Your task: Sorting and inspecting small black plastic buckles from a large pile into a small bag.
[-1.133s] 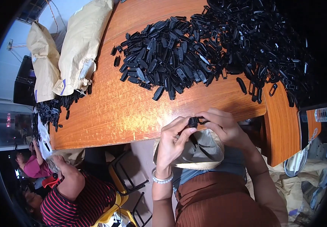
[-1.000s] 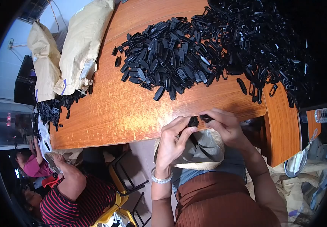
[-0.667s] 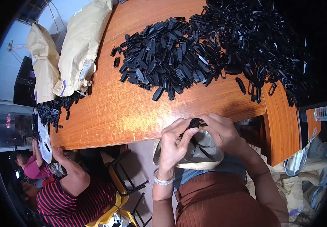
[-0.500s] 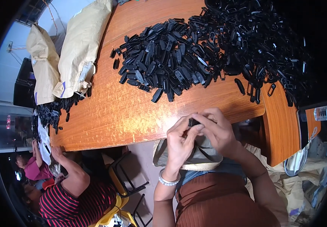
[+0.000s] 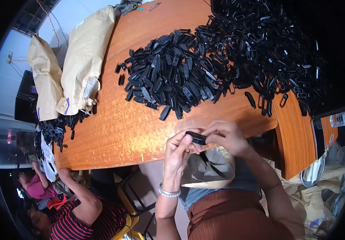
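Hands meet just past the near edge of the orange wooden surface [image 5: 112,132], both pinching one small black plastic piece [image 5: 196,138] between them: the left hand [image 5: 178,154], a beaded bracelet [image 5: 168,192] on its wrist, has thumb and fingers closed on the piece's left end, and the right hand [image 5: 226,138] has its fingertips closed on the right end. Below the hands an open tan bag [image 5: 210,170] rests on the person's lap. Farther back on the surface lies a broad heap of black plastic pieces [image 5: 220,64], well apart from the hands. Two tan sacks [image 5: 74,72] lie at the surface's left end beside a smaller pile of black pieces [image 5: 54,130]. At lower left sits another person in a striped shirt [image 5: 84,222].
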Demonstrator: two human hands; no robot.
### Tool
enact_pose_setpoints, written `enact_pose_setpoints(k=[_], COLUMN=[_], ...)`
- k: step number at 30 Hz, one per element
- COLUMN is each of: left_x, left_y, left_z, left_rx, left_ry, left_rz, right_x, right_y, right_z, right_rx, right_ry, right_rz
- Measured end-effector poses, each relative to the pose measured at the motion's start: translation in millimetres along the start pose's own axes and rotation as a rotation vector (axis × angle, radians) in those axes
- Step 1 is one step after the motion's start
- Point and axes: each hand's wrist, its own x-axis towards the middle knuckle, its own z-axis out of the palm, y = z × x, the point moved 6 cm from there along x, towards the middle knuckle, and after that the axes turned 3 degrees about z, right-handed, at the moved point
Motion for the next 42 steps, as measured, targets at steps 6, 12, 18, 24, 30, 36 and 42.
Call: enact_pose_setpoints(k=[6, 12, 18, 24, 30, 36, 42], left_x=[8, 31, 49, 49, 32, 7, -8], left_y=[-3, -9, 41, 34, 19, 5, -1], left_z=[-11, -2, 21, 22, 28, 28, 32], left_rx=[-0.280, 0.356, 1.224, 1.462, 1.476, 1.564, 1.493], left_ry=[0.073, 0.091, 0.248, 0.326, 0.360, 0.331, 0.248], left_rz=[-0.019, -0.009, 0.425, 0.446, 0.537, 0.482, 0.540], right_x=[158, 263, 239, 196, 159, 114, 73], right_y=[-44, 20, 18, 19, 13, -18, 16], right_z=[-87, -86, -20, -5, -11, -90, -97], right_rx=[-0.490, -0.843, -0.829, -0.796, -0.609, -1.127, -1.080], right_ry=[0.365, 0.129, 0.122, 0.173, 0.222, 0.554, 0.479], right_rz=[-0.310, -0.089, -0.194, -0.188, -0.339, -0.124, -0.120])
